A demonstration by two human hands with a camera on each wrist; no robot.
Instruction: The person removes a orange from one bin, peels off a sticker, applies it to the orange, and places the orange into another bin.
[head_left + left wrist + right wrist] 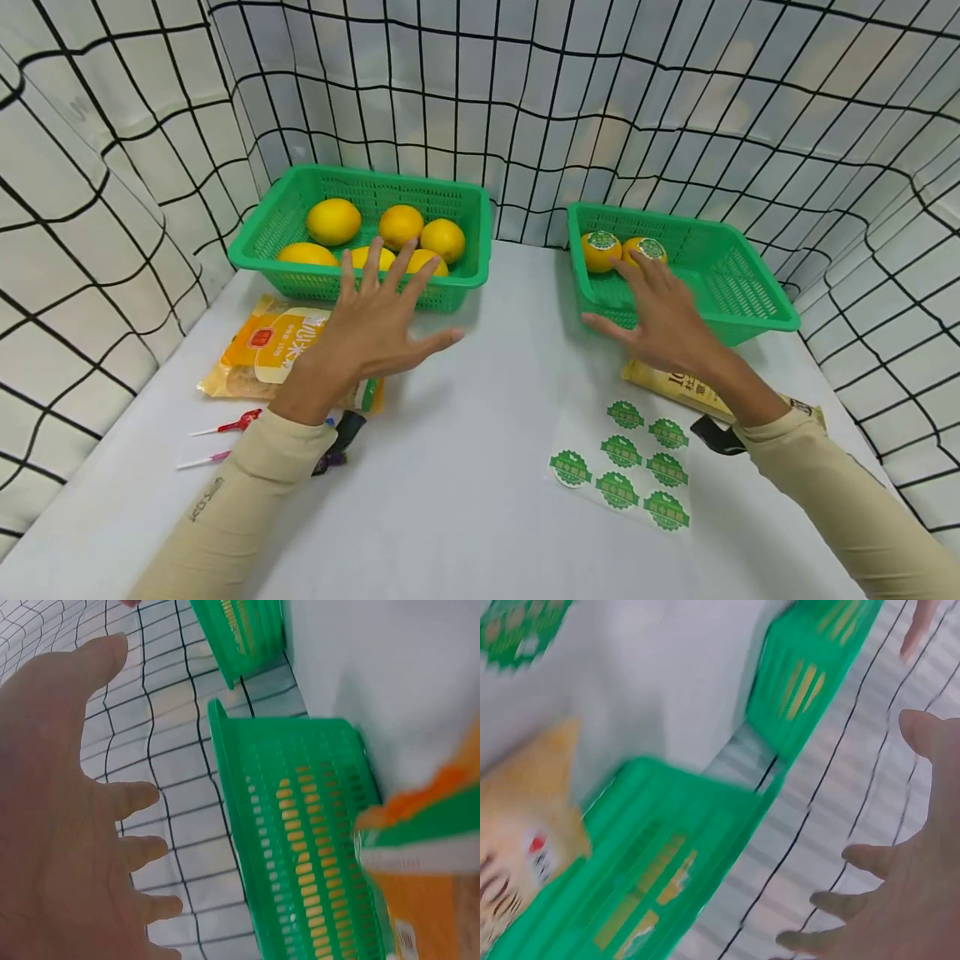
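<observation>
My left hand (378, 312) hovers with fingers spread just in front of the left green basket (255, 246), which holds several plain yellow lemons (333, 221). My right hand (660, 312) is also spread flat, over the near wall of the right green basket (750, 292). That basket holds two lemons (602, 250) with green round stickers on them. Neither hand holds anything. A sheet of green stickers (622, 467) lies on the white table below my right hand. The left wrist view shows the left hand (67, 825) open beside the left basket (300, 847).
A yellow-orange food packet (266, 346) lies under my left wrist, with red and pink sticks (225, 427) beside it. Another yellow packet (675, 385) lies under my right forearm. Checked cloth walls (112, 167) close in the table on three sides.
</observation>
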